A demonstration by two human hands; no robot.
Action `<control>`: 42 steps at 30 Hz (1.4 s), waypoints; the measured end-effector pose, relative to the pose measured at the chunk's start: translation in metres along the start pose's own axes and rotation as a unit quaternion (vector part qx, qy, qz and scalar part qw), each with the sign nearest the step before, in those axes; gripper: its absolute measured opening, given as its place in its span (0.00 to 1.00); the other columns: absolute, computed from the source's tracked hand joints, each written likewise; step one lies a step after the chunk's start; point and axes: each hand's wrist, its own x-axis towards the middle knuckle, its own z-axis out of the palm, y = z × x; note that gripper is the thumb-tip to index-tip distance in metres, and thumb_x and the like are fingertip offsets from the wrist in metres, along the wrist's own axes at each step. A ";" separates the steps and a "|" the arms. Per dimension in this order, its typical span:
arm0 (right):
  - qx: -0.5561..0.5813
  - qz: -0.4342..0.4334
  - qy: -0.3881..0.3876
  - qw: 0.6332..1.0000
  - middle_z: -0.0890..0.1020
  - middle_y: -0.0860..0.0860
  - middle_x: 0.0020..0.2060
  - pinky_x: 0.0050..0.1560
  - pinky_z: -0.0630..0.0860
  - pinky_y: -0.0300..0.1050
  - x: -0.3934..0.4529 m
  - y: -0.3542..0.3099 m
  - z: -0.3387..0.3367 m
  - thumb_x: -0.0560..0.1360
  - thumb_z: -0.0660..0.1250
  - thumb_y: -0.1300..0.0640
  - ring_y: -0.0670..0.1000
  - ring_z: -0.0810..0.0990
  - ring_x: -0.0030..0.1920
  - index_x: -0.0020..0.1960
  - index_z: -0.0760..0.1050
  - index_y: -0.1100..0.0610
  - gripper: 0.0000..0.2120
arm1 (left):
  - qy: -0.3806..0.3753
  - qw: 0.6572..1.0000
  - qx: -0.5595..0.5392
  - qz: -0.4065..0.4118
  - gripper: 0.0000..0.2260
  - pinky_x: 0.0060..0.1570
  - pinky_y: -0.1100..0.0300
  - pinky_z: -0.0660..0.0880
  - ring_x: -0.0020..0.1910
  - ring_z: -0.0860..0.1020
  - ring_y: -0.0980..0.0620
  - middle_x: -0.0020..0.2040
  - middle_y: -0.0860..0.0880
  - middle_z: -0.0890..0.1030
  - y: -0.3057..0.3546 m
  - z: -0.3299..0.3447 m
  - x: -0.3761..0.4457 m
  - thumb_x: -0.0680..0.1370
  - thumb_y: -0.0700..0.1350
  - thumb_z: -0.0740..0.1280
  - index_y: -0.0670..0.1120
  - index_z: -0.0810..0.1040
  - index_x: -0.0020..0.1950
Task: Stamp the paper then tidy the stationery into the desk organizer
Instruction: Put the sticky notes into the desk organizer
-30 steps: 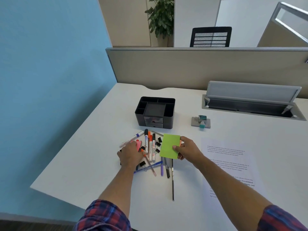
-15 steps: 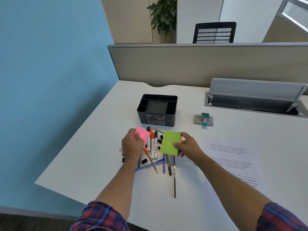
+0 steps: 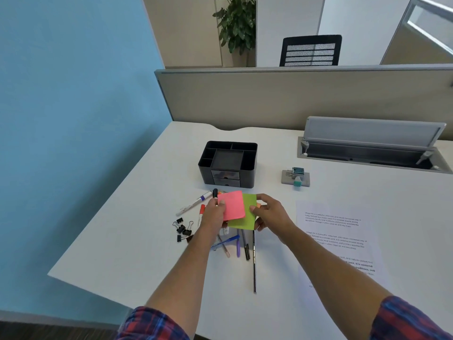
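Note:
My left hand (image 3: 214,215) pinches a pink sticky-note pad (image 3: 231,204) and holds it partly over a green sticky-note pad (image 3: 244,215), which my right hand (image 3: 268,213) grips at its right edge. Both pads hover above a scatter of markers (image 3: 193,204), pens (image 3: 254,261) and black binder clips (image 3: 182,229) on the white desk (image 3: 137,229). The black desk organizer (image 3: 228,163) stands behind the pile, its compartments bare. A printed paper sheet (image 3: 335,239) lies to the right, and a stamp on its pad (image 3: 296,176) sits behind the sheet.
A grey cable tray with its lid raised (image 3: 372,148) is set into the desk at the back right. A beige partition (image 3: 294,94) closes the desk's far side. The desk's left edge runs diagonally beside a blue wall (image 3: 73,119).
My left hand lifted the pink pad off the pile and carried it right, until it overlaps the green pad in my right hand. The binder clips it covered now show.

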 end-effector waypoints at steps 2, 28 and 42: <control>0.017 -0.013 -0.021 1.000 0.83 0.58 0.40 0.37 0.81 0.49 -0.003 -0.002 0.000 0.80 0.69 0.57 0.56 0.83 0.34 0.68 0.73 0.53 0.17 | 0.010 1.000 0.027 -0.009 0.11 0.58 0.43 0.79 0.54 0.76 0.48 0.55 0.49 0.74 0.000 0.004 0.000 0.85 0.51 0.56 0.52 0.66 0.67; 0.165 -0.019 -0.025 0.986 0.84 0.59 0.41 0.40 0.82 0.51 0.007 -0.021 0.017 0.71 0.70 0.53 0.59 0.84 0.38 0.54 0.80 0.58 0.14 | -0.139 0.965 -0.215 -0.055 0.24 0.36 0.59 0.74 0.40 0.80 0.48 0.46 0.43 0.82 0.020 0.009 -0.020 0.68 0.62 0.74 0.47 0.81 0.55; 0.004 -0.175 0.217 0.960 0.82 0.44 0.52 0.42 0.78 0.37 0.048 -0.031 0.014 0.79 0.67 0.54 0.46 0.81 0.49 0.63 0.75 0.41 0.15 | -0.111 0.924 -0.355 -0.084 0.28 0.42 0.44 0.81 0.42 0.83 0.35 0.50 0.35 0.79 0.038 -0.009 0.022 0.81 0.67 0.55 0.44 0.73 0.65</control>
